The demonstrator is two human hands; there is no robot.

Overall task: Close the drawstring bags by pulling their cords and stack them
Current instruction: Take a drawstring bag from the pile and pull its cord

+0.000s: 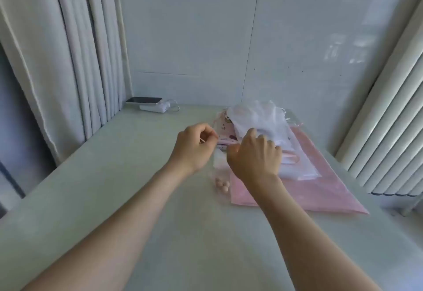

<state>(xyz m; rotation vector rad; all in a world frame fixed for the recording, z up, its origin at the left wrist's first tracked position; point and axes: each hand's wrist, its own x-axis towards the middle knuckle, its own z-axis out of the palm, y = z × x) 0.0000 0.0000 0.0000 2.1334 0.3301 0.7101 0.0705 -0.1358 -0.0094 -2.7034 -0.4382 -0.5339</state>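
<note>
Pale bench (114, 199) against a tiled wall. Left hand (194, 146) pinches a thin cord (207, 140). Right hand (254, 155) curls at the mouth of a sheer bag (220, 176) holding pink beads; we cannot tell its grip. Bag pile (258, 116) lies just behind on a pink sheet (320, 176). We judge this bag mid-closure, and cannot tell how many remain.

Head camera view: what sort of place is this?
Probably a room in a home: pale pleated fabric curtains on the left, a white ribbed radiator on the right, a dark flat smartphone by the wall.
</note>
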